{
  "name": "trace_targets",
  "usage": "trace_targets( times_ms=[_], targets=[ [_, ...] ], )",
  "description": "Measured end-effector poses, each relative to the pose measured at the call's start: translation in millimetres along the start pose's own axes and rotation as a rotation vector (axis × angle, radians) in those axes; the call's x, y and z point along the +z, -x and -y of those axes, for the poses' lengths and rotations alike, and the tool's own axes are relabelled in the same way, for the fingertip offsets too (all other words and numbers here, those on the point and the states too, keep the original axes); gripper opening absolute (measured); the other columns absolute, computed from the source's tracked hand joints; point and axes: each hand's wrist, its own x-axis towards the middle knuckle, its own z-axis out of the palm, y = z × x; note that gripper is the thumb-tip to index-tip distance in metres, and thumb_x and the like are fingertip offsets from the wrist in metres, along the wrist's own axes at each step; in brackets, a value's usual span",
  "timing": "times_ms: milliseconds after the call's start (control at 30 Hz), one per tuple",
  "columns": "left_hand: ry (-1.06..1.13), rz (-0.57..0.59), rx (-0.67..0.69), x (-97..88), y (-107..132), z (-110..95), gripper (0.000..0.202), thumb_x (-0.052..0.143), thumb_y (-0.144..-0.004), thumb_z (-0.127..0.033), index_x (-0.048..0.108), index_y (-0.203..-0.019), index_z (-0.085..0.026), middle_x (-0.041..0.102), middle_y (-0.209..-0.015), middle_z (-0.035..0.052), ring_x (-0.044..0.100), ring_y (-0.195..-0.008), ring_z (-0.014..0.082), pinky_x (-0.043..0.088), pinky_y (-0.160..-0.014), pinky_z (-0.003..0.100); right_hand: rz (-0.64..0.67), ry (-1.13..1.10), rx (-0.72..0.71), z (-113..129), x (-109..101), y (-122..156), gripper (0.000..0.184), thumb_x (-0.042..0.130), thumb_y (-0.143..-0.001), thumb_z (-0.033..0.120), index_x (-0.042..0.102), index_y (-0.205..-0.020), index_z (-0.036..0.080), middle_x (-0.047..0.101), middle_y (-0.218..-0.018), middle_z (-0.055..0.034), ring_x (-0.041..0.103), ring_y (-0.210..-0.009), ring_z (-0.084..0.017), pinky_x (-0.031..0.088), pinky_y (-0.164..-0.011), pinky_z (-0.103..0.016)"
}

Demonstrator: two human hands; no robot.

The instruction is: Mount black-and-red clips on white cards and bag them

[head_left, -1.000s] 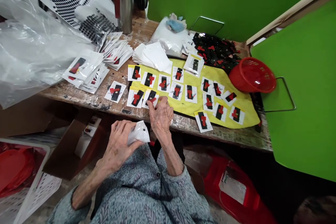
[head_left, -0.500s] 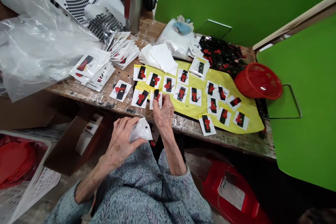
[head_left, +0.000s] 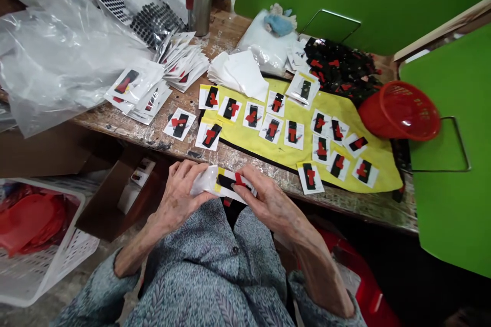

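Observation:
Above my lap, my left hand [head_left: 178,191] is closed around a small white plastic bag [head_left: 204,181]. My right hand [head_left: 270,196] pinches a white card bearing a black piece [head_left: 226,182] and a red piece [head_left: 240,181]. The card's near end meets the mouth of the bag; whether it is inside, I cannot tell. Just beyond my hands, similar cards with black and red pieces lie in loose rows on a yellow cloth [head_left: 245,138]. One such card [head_left: 179,124] rests on the bare wood to the left.
Filled packets [head_left: 134,87] are piled at left beside a large clear plastic bag [head_left: 65,56]. Behind the cloth lie a stack of white bags [head_left: 240,74], a heap of black and red pieces [head_left: 341,69] and a red basket [head_left: 399,112]. A steel flask [head_left: 203,0] stands behind.
My right hand has lifted a card from the front of the cloth and brought it toward me to the bag. My left hand still holds the bag. The view has shifted slightly.

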Motion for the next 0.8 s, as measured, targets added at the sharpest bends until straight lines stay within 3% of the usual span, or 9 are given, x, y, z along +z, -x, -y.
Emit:
trace_targets(
  times_ms=[200, 300, 467, 633, 733, 800],
  targets=[
    [-0.051, 0.047, 0.131, 1.7, 2.1, 1.5, 0.059, 0.077, -0.076, -0.039, 0.049, -0.125, -0.022, 0.06, -0.108, 0.0057, 0.055, -0.102, 0.0235, 0.037, -0.095, 0.042, 0.326, 0.022, 0.006, -9.3, -18.0, -7.8, 0.003, 0.044, -0.095, 0.025, 0.046, -0.097, 0.022, 0.056, -0.09, -0.0022, 0.055, -0.084, -0.018, 0.045, -0.078, -0.033],
    [-0.04, 0.076, 0.186, 5.6, 2.7, 0.2, 0.059, 0.076, -0.077, -0.035, 0.047, -0.128, -0.022, 0.058, -0.106, 0.006, 0.054, -0.102, 0.0237, 0.038, -0.096, 0.044, 0.401, -0.027, 0.048, -7.0, -16.8, -12.6, 0.011, 0.045, -0.093, 0.023, 0.043, -0.103, 0.021, 0.057, -0.093, -0.0029, 0.057, -0.085, -0.018, 0.045, -0.077, -0.033],
    [0.0, 0.074, 0.159, 11.8, 4.4, 0.1, 0.06, 0.076, -0.077, -0.027, 0.047, -0.129, -0.024, 0.055, -0.11, 0.007, 0.051, -0.104, 0.0252, 0.043, -0.093, 0.043, 0.314, -0.108, 0.059, -1.0, 3.3, -17.5, 0.012, 0.041, -0.093, 0.021, 0.037, -0.104, 0.021, 0.056, -0.095, -0.0041, 0.058, -0.085, -0.018, 0.045, -0.078, -0.035],
    [0.043, 0.068, 0.076, 11.9, 6.2, 0.6, 0.058, 0.076, -0.078, -0.031, 0.049, -0.129, -0.024, 0.054, -0.111, 0.0064, 0.05, -0.104, 0.0241, 0.046, -0.09, 0.04, 0.22, -0.325, 0.075, -14.1, 4.5, -12.7, 0.031, 0.054, -0.087, 0.025, 0.036, -0.113, 0.022, 0.056, -0.095, -0.0024, 0.058, -0.082, -0.016, 0.047, -0.074, -0.032],
    [0.071, 0.056, 0.049, 11.9, 5.5, -1.0, 0.06, 0.077, -0.076, -0.033, 0.05, -0.128, -0.024, 0.054, -0.11, 0.0059, 0.051, -0.102, 0.0228, 0.047, -0.089, 0.039, 0.19, -0.549, 0.144, -24.3, 0.9, -7.0, 0.018, 0.053, -0.09, 0.033, 0.043, -0.101, 0.022, 0.058, -0.09, -0.0014, 0.057, -0.076, -0.015, 0.046, -0.068, -0.03],
    [0.095, 0.048, 0.061, 12.6, 4.4, -2.8, 0.059, 0.077, -0.076, -0.035, 0.05, -0.128, -0.025, 0.054, -0.111, 0.0058, 0.052, -0.101, 0.0222, 0.048, -0.087, 0.038, 0.17, -0.541, 0.137, -27.7, 2.1, -4.8, 0.015, 0.052, -0.09, 0.035, 0.049, -0.087, 0.02, 0.055, -0.082, -0.0006, 0.054, -0.072, -0.014, 0.044, -0.065, -0.029]
  ],
)
